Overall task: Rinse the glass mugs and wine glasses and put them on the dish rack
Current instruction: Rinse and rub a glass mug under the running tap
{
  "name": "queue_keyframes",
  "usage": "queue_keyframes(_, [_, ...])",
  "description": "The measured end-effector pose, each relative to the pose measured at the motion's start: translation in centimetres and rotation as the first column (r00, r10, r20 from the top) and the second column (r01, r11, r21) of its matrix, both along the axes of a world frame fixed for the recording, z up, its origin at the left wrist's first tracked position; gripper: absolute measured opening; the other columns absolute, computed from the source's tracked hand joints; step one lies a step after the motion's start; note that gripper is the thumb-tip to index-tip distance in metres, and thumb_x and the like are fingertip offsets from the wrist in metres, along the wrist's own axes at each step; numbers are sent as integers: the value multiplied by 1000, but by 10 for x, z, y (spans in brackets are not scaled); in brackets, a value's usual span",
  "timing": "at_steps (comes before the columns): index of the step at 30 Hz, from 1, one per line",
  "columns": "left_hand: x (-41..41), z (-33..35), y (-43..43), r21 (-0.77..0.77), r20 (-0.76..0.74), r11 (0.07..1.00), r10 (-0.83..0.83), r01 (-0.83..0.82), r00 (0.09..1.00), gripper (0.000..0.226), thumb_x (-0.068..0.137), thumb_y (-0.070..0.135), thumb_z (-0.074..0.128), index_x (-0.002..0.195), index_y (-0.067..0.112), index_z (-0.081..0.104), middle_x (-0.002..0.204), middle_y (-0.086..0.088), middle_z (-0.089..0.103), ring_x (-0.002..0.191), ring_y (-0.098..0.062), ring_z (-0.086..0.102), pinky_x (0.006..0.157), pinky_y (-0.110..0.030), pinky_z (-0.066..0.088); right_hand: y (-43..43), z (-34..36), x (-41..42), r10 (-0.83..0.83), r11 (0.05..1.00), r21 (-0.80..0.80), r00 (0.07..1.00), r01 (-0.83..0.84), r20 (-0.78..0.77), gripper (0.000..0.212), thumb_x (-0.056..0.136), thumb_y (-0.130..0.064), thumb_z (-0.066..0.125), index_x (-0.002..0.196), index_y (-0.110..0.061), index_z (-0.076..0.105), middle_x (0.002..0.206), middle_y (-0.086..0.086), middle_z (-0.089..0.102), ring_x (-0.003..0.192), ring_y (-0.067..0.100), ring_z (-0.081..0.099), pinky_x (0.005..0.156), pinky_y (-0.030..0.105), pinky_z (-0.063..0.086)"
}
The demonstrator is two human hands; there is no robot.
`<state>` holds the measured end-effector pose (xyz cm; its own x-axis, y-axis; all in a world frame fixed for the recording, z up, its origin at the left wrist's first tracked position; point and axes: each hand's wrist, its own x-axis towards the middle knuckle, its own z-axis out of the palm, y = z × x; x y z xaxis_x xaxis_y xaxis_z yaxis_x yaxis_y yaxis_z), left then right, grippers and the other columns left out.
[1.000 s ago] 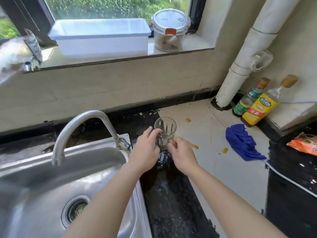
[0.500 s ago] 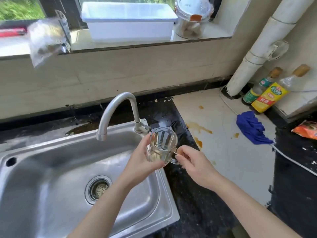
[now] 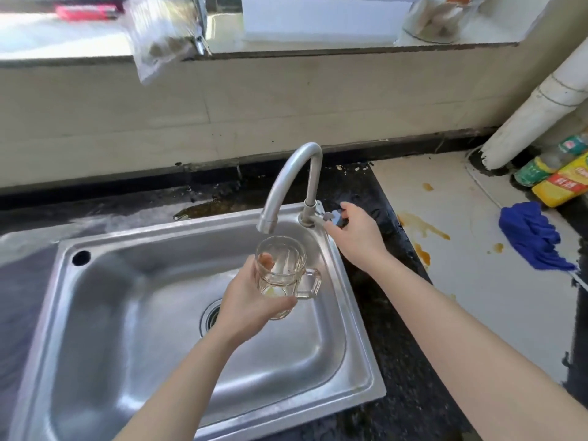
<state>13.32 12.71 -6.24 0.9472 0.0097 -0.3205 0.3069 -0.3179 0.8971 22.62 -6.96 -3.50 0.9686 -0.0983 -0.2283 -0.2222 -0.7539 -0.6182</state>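
No text legible anywhere. Only print in view: two labels at far right corner of counter [image 3: 471,288]. Yellow bottle [image 3: 561,190], cut by frame edge: red band across label with white characters, too blurred to read. Green-label bottle [image 3: 536,169] just beside it, toward the wall: red-and-white logo patch near the neck, characters not resolvable. Script uncertain on both. No numbers or signs made out.

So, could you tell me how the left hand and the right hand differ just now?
The left hand wraps round the glass mug; the right hand pinches the tap handle. The left hand is over the sink basin, below the faucet spout; the right hand is at its base by the rim. Both are bare and reach forward.
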Motion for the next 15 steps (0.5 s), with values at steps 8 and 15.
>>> queue_keyframes(8, [2,-13,12,38,-16,998,47,-47,999,57,51,27,82,98,42,54,92,23,64,92,-5,62,81,-31,52,19,-44,29,98,914,-402,991,-55,88,20,97,-19,51,90,-11,68,83,9,64,82,30,62,60,31,40])
queue_keyframes(15, [1,-11,16,36,-47,996,81,-79,996,58,55,22,85,101,41,54,94,21,65,91,-1,61,78,-25,50,26,-39,16,291,754,-632,954,-180,76,23,96,-2,45,115,-5,57,103,10,66,91,29,67,71,34,51])
